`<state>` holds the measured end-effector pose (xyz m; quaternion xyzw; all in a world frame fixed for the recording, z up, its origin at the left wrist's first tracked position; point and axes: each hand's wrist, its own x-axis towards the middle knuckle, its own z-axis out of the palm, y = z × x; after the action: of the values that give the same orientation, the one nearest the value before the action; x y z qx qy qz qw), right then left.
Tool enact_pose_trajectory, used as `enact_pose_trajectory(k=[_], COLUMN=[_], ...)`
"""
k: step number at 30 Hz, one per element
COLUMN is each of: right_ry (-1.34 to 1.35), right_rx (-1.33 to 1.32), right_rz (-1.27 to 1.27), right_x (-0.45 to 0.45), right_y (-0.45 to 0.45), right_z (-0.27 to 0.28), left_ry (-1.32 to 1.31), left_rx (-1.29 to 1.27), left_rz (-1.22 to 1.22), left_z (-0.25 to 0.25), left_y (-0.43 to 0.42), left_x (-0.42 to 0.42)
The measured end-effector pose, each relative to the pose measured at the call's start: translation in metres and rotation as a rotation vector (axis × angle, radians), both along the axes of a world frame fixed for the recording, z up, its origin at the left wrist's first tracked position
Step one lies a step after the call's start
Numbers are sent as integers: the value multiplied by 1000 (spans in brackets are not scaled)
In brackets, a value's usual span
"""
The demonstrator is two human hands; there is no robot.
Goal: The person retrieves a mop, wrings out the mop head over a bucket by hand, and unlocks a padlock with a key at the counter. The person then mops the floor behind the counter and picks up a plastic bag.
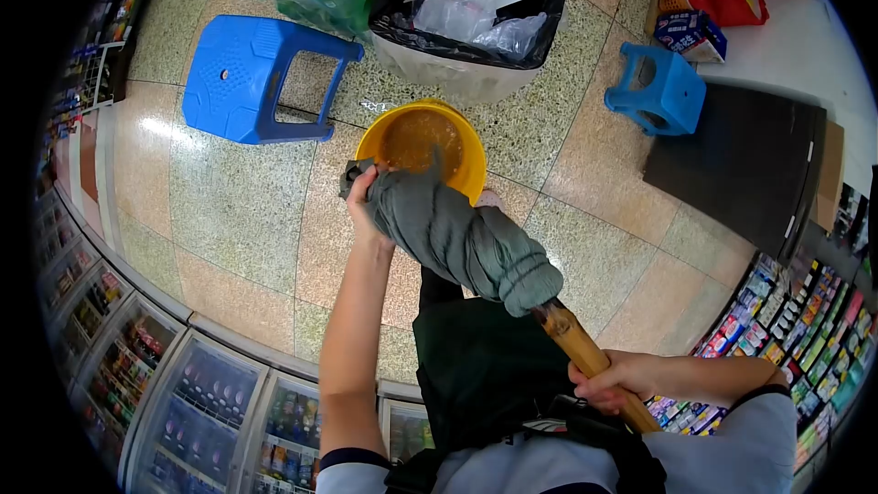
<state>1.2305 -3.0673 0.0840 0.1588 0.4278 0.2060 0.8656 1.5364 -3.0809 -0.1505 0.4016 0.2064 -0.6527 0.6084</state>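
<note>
A mop with a grey-green cloth head [453,233] is held slantwise in front of my body, its cloth twisted into a thick roll. My left hand [364,199] grips the far end of the cloth, beside the rim of a yellow bucket [476,160]. Brownish water [416,137] fills part of the bucket, and a strand of cloth hangs over it. My right hand [611,381] is wrapped round the wooden mop handle [574,340], low and close to my right side.
A blue stool [233,82] stands left of the bucket, a smaller blue stool [672,91] to the right. Behind the bucket is a lined trash bin [457,73]. Glass-door coolers [197,393] run along the lower left; shelves of packaged goods [805,348] are at right.
</note>
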Motion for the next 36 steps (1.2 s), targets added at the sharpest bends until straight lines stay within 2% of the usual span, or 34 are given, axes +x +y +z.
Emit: enact_pose_trajectory(k=[1, 3, 5, 6, 8, 11, 12, 14, 17, 23, 36], right_ry=[28, 54, 86, 83, 177, 251, 278, 322, 365, 389, 462], right_rx=[-16, -36, -186, -186, -363, -554, -614, -699, -741, -787, -908], right_rz=[62, 121, 313, 309, 471, 442, 424, 478, 509, 549, 665], right_x=[-1, -2, -5, -5, -5, -5, -4, 1, 3, 4, 16], right_y=[2, 7, 17, 21, 28, 36, 38, 35, 32, 39, 25], right_z=[1, 2, -10, -18, -41, -90, -107, -135, -164, -187, -202], left_ry=[-2, -8, -55, -101, -120, -267, -262, -474, -616, -666, -614], left_rx=[0, -39, 15, 71, 110, 15, 10, 103, 191, 316, 513], left_rz=[-2, -201, -272, -340, -300, -117, -123, -47, 25, 124, 322], left_z=[14, 37, 38, 38, 31, -12, -21, -33, -56, -81, -81], left_y=[-4, -13, -16, -18, -21, -16, -17, -20, -17, 0, -3], left_x=[1, -1, -1, -2, -6, -10, -12, -19, -25, -31, -37])
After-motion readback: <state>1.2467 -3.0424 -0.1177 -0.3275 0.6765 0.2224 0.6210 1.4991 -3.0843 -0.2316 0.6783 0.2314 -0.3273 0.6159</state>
